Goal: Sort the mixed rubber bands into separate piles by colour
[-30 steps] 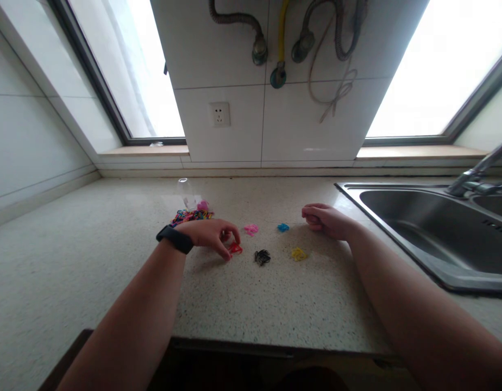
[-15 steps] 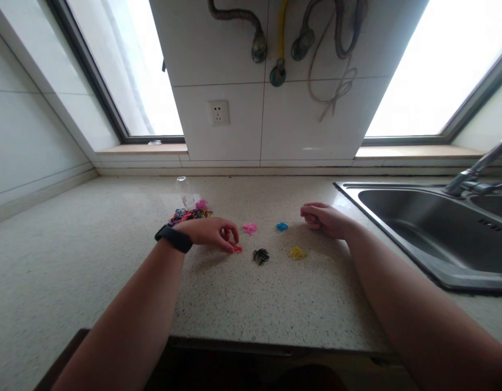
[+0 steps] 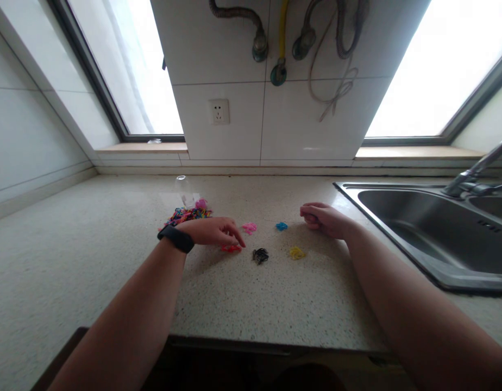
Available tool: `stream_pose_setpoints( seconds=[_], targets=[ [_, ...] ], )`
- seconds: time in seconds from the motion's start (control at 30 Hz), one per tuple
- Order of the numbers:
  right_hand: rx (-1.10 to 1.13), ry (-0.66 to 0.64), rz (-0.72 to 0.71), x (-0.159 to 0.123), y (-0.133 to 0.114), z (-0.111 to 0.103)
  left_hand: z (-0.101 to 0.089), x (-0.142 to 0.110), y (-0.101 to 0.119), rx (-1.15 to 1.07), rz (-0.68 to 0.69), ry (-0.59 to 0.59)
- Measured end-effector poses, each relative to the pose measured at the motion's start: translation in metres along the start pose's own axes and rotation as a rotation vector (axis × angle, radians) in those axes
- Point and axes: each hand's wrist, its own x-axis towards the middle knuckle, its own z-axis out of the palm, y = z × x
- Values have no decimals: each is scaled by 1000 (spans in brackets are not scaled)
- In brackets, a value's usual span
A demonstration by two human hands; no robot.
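Observation:
Small loops that look like rubber bands lie in colour-sorted piles. My left hand, a dark watch on its wrist, hovers over the red rubber bands. Its index finger stretches out past their right end; the other fingers are partly hidden, and I see nothing held. Close by are the pink rubber bands and black rubber bands. My right hand rests on the counter as a loose fist, with no object showing in it. Nearest to it are the blue rubber bands and yellow rubber bands.
Behind my left wrist lies a heap of mixed-colour rubber bands, with a clear cup-like container and a pink clump beside it. A steel sink with a tap is set into the speckled counter at right.
My left hand's thumb and fingers were curled down at the red rubber bands; now its index finger reaches out to the right above them. The right hand has stayed still.

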Motion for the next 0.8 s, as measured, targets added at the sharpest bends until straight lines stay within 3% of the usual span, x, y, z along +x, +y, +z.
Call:
stream_pose_setpoints(
  seconds=[0.2,0.37,0.6,0.8],
  targets=[
    [-12,12,-9,-1,-1,2,-2,1,-7,42,-21,-16],
    [16,1,-9,-1,-2,2,-4,-1,-7,50,-47,61],
    [21,-6,-12,-1,-1,1,-5,0,-12,74,-70,422],
    [21,-11,-6,0,1,-1,-9,-1,-20,-78,-134,856]
  ],
)
